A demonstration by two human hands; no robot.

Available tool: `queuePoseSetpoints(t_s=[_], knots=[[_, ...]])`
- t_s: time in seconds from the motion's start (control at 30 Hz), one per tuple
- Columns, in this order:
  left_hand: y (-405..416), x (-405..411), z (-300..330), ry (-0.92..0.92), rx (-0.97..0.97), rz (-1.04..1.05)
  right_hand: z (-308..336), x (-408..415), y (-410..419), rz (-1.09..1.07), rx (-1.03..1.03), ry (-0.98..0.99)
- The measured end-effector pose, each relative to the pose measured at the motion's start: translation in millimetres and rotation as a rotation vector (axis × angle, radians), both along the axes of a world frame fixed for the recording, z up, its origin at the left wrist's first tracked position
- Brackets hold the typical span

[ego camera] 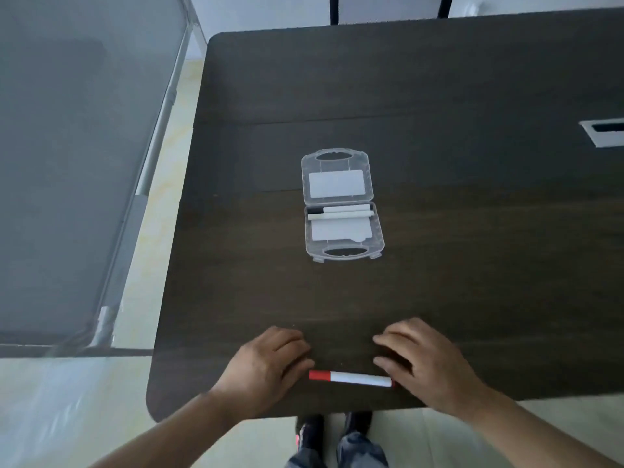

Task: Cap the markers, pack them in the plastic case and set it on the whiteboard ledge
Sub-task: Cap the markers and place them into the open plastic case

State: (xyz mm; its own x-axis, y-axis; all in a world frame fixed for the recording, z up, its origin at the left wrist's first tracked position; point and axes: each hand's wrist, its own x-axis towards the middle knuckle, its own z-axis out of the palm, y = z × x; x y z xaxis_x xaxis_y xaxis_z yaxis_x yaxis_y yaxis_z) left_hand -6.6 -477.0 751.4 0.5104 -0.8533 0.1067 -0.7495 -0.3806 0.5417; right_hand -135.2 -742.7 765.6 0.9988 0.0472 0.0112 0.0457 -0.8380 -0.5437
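Observation:
A clear plastic case (341, 204) lies open on the dark table, lid hinged away from me. Two white markers (341, 212) lie side by side in its near half, one with a black cap at the left. A white marker with a red cap (351, 379) lies crosswise near the table's front edge. My left hand (266, 366) rests at its red-capped end, fingers curled and touching it. At the marker's other end my right hand (425, 359) rests, fingers bent over the table. I cannot tell if either hand grips the marker.
The dark wooden table (439, 282) has a cable slot (604, 130) at the right. A grey whiteboard (67, 163) with a metal frame stands to the left. Chair legs (333, 8) stand beyond the far edge. My shoes show below the front edge.

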Motion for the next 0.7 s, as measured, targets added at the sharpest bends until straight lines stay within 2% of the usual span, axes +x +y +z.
queuePoseSetpoints(t_s=[0.1,0.2,0.53,0.7], knots=[[1,-29,-10,0.016,0.012,-0.045,-19,-38,27,0.080,-0.035,0.053],[-3,-39,-17,-0.018,0.048,-0.072,-27,-48,38,0.061,-0.088,0.046],[-11,-12,-5,-0.130,0.037,-0.234,-6,-16,20,0.125,-0.199,-0.025],[-41,42,27,-0.238,-0.046,-0.196,30,41,-16,0.211,-0.274,-0.120]])
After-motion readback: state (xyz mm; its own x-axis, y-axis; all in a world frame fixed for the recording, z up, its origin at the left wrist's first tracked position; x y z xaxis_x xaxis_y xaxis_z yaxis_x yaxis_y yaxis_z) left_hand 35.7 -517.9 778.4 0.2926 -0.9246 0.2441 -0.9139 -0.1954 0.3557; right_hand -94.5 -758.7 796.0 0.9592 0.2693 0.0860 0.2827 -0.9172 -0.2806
